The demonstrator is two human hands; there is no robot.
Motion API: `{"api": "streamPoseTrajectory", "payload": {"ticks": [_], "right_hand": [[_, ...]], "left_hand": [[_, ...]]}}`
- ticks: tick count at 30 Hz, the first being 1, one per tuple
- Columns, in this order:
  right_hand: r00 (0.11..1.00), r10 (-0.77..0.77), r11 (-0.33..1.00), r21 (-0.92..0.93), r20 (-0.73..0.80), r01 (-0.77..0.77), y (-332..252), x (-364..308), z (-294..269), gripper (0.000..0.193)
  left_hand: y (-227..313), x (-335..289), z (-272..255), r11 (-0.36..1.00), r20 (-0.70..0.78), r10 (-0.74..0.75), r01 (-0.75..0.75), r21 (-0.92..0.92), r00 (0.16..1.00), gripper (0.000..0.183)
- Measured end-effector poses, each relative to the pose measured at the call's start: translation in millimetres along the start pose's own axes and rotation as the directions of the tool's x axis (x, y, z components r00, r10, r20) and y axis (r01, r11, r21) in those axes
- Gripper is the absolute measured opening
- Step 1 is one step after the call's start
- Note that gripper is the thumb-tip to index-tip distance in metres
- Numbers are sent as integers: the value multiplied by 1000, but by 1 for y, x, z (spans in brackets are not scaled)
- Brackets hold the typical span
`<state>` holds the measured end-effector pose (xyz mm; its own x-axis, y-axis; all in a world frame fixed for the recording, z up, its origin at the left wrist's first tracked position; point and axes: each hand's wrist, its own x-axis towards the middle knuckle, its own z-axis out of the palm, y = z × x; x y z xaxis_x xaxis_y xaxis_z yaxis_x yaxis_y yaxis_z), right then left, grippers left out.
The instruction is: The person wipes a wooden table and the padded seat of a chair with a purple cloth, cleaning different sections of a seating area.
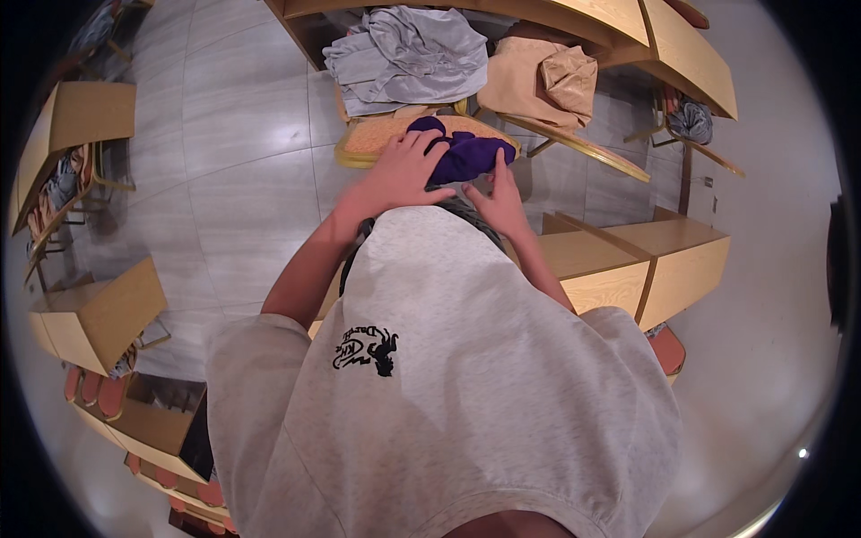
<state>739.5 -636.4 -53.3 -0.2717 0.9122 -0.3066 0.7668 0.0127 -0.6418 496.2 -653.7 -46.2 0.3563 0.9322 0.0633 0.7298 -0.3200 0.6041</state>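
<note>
Resting on the purple cloth [471, 160], the fingers of the left hand [408, 172] are spread over its upper-left part, the thumb set apart near its lower edge. The right hand [502, 204] touches the cloth's right end with a fingertip, thumb held away; whether its lower fingers curl underneath, I cannot tell. The step in hand looks like gathering or folding the cloth, and the next move probably calls for closing both hands on its ends and tucking in the loose part. The cloth lies bunched at the upper centre of the frame, over the orange chair [368, 143]. Its long axis runs mostly left to right, dipping slightly rightward; crumpled so, it has no clear front. Beyond, grey cloth [413, 58] and tan cloth [516, 81] lie near the table [583, 18] along the top.
</note>
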Motion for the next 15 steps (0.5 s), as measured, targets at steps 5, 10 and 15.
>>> {"api": "streamPoseTrajectory", "payload": {"ticks": [5,10,15], "right_hand": [[963,-257,904,-372,-76,212,16,15,-28,88],[713,-666,650,-297,219,699,26,53,-47,87],[601,-686,531,-281,410,799,4,62,-26,88]], "left_hand": [[20,33,23,997,39,-28,25,70,999,64],[28,40,40,993,85,-44,35,108,995,62],[17,-14,26,930,86,-343,326,167,935,81]]}}
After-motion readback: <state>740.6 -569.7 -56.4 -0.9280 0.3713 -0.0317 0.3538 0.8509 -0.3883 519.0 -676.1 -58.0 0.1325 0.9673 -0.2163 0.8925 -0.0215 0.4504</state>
